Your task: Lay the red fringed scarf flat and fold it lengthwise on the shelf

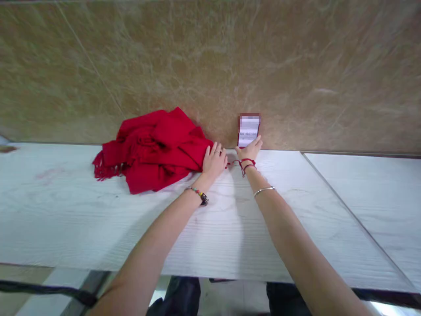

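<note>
A crumpled red scarf (161,149) with a fringe at its left end lies on the white table, its far side up against the wall. My left hand (214,162) rests at the scarf's right edge, palm down with fingers stretched out. To the right, a phone (249,130) stands upright near the wall, its lit screen reading 00:00:00. My right hand (250,151) grips the phone at its lower end, thumb on one side and fingers on the other. A thin red cord (234,162) trails on the table between my hands.
The white wood-grain table (329,228) meets a brown marbled wall (210,66) along its far edge. A seam runs across the tabletop at the right. Below the near edge, a black cable (46,289) hangs at the left. A small brown object (7,149) sits at the far left.
</note>
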Demonstrator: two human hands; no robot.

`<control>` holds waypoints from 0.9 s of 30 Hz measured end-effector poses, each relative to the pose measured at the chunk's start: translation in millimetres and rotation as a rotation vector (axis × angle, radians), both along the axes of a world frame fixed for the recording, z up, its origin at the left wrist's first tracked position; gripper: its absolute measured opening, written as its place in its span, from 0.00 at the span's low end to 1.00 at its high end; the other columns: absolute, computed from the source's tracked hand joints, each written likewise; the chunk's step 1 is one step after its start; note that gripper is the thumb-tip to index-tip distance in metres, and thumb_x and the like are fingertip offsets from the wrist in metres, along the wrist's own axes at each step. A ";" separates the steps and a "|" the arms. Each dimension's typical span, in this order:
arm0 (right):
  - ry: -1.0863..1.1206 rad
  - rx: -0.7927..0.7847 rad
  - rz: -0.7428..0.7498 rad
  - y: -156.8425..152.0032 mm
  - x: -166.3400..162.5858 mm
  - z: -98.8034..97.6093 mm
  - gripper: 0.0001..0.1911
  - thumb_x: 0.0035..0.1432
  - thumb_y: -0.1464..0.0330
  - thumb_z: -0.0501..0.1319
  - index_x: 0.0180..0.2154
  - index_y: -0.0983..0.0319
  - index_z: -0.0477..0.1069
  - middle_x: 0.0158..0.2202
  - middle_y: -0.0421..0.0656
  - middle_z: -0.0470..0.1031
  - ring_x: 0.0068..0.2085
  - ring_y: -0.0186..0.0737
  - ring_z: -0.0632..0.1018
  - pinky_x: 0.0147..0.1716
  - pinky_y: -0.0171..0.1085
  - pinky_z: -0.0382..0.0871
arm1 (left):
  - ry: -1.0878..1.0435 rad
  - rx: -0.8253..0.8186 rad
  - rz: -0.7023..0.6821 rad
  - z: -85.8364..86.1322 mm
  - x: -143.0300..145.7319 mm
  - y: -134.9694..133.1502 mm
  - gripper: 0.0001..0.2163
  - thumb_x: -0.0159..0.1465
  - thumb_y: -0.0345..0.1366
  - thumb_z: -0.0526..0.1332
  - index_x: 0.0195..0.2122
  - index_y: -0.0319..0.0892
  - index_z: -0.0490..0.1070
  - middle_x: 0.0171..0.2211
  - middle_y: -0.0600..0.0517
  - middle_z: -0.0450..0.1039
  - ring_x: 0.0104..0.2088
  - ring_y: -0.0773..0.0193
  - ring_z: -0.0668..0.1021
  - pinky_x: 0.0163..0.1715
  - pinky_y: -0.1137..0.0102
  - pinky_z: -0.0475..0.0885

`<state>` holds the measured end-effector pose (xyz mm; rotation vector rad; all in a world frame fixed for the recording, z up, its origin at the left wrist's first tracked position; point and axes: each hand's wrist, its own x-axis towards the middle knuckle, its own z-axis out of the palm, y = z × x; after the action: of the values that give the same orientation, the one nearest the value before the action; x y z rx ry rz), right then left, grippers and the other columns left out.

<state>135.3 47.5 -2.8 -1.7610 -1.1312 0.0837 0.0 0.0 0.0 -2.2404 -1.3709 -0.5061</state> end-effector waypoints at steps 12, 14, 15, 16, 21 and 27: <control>0.006 -0.015 0.023 4.4 8.4 -3.3 0.56 0.40 0.69 0.68 0.63 0.78 0.37 0.56 0.63 0.54 0.58 0.53 0.60 0.56 0.43 0.56 | -0.033 -0.095 0.014 0.2 -5.0 2.1 0.19 0.66 0.36 0.46 0.53 0.34 0.67 0.57 0.40 0.65 0.60 0.50 0.63 0.57 0.56 0.58; 0.024 -0.024 0.028 4.3 8.6 -2.9 0.58 0.39 0.68 0.69 0.63 0.78 0.36 0.57 0.63 0.54 0.58 0.53 0.60 0.56 0.42 0.56 | -0.036 -0.096 0.008 -0.6 -5.3 2.5 0.19 0.66 0.36 0.46 0.54 0.35 0.67 0.57 0.40 0.65 0.60 0.50 0.62 0.57 0.56 0.58; 0.033 -0.021 0.028 4.3 8.6 -3.0 0.58 0.39 0.68 0.69 0.63 0.78 0.36 0.57 0.63 0.54 0.58 0.54 0.60 0.57 0.42 0.55 | -0.036 -0.094 0.005 -1.0 -5.5 2.8 0.19 0.67 0.36 0.46 0.54 0.35 0.67 0.57 0.40 0.65 0.60 0.50 0.62 0.57 0.56 0.58; 0.046 -0.014 0.024 4.4 8.9 -3.3 0.59 0.39 0.68 0.69 0.63 0.79 0.36 0.57 0.64 0.54 0.59 0.54 0.59 0.57 0.42 0.55 | -0.036 -0.092 0.003 -1.2 -5.8 3.1 0.19 0.67 0.36 0.45 0.54 0.35 0.67 0.56 0.40 0.65 0.60 0.50 0.62 0.57 0.56 0.58; 0.127 -0.030 0.010 -0.2 14.7 -7.7 0.58 0.38 0.67 0.68 0.62 0.81 0.37 0.57 0.68 0.51 0.61 0.55 0.57 0.58 0.44 0.54 | -0.027 -0.096 -0.003 -0.5 -7.7 3.8 0.20 0.66 0.36 0.46 0.55 0.34 0.66 0.56 0.40 0.65 0.60 0.50 0.62 0.57 0.56 0.57; 0.072 -0.042 0.134 -28.1 30.9 -18.1 0.51 0.41 0.63 0.66 0.61 0.75 0.45 0.55 0.65 0.57 0.58 0.56 0.62 0.56 0.50 0.56 | -0.025 -0.123 -0.016 -0.2 -6.4 -2.5 0.21 0.66 0.35 0.46 0.56 0.33 0.64 0.58 0.40 0.62 0.61 0.50 0.61 0.58 0.56 0.55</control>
<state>166.2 19.5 -20.9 -1.7037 -1.2017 0.2523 -6.4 -2.5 -0.2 -2.3522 -1.4334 -0.4684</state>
